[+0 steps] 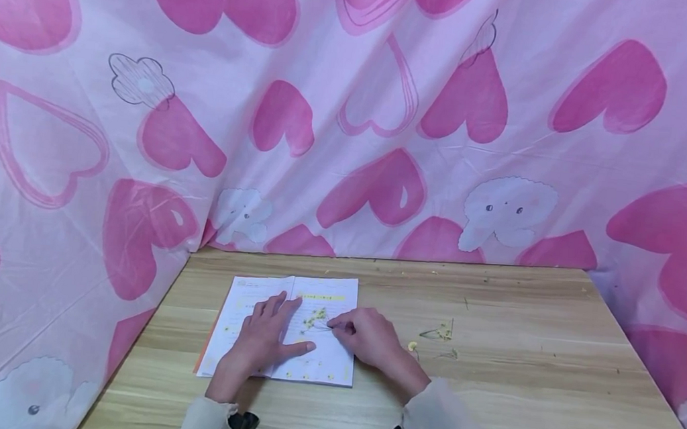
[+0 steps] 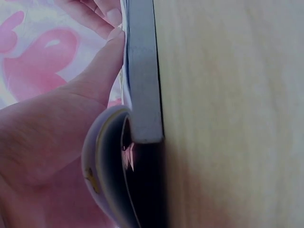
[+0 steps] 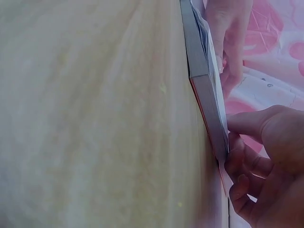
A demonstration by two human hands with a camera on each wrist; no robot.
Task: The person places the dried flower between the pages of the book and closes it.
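Observation:
An open notebook point(image 1: 220, 353) with printed yellow decorations lies on the wooden table. My left hand point(image 1: 261, 332) rests on it across the centre fold, its fingers spread and the thumb pointing right. A sprig of small yellow flowers point(image 1: 314, 318) with thin stems lies on the right-hand page. My right hand point(image 1: 370, 338) pinches the stem ends between thumb and forefinger, over the page's right edge. The right wrist view shows the right hand point(image 3: 270, 152) low against the notebook's side, with its other fingers curled. The flowers are hidden in both wrist views.
To the right of the notebook lie another yellow flower sprig point(image 1: 444, 331), a single yellow bloom point(image 1: 412, 346) and a small stem piece point(image 1: 450, 354). Tiny plant bits dot the table point(image 1: 547, 392). A pink heart-patterned curtain point(image 1: 388, 110) hangs behind and at both sides.

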